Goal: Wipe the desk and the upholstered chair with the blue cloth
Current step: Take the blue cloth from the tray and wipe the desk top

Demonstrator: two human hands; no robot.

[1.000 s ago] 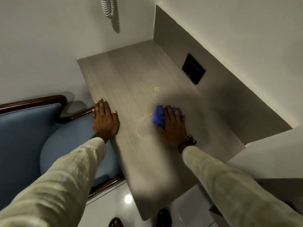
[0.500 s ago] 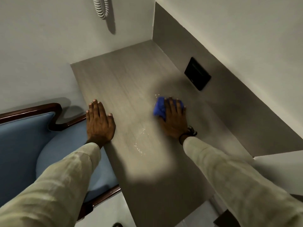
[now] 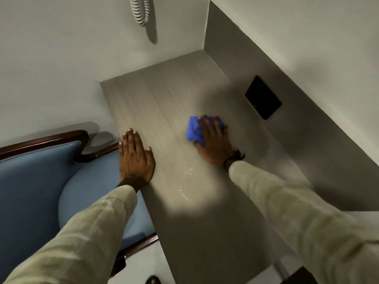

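The grey wood-grain desk point(image 3: 164, 103) runs from the near edge to the far wall corner. My right hand point(image 3: 215, 144) presses flat on the crumpled blue cloth point(image 3: 193, 131) at the middle of the desk; part of the cloth is hidden under the palm. A faint wet streak point(image 3: 185, 185) glistens on the desk just behind that hand. My left hand point(image 3: 135, 158) lies flat with fingers spread on the desk's left edge, holding nothing. The chair point(image 3: 37, 181), blue upholstery in a dark wood frame, stands tucked against the desk's left side.
A black wall plate point(image 3: 263, 97) sits in the grey back panel to the right of the desk. A coiled white phone cord point(image 3: 140, 11) hangs on the far wall. A dark shoe tip point(image 3: 152, 280) shows on the pale floor below.
My right hand has pushed the blue cloth farther away across the desk, leaving the wet streak behind it. My left hand has stayed flat on the desk edge.
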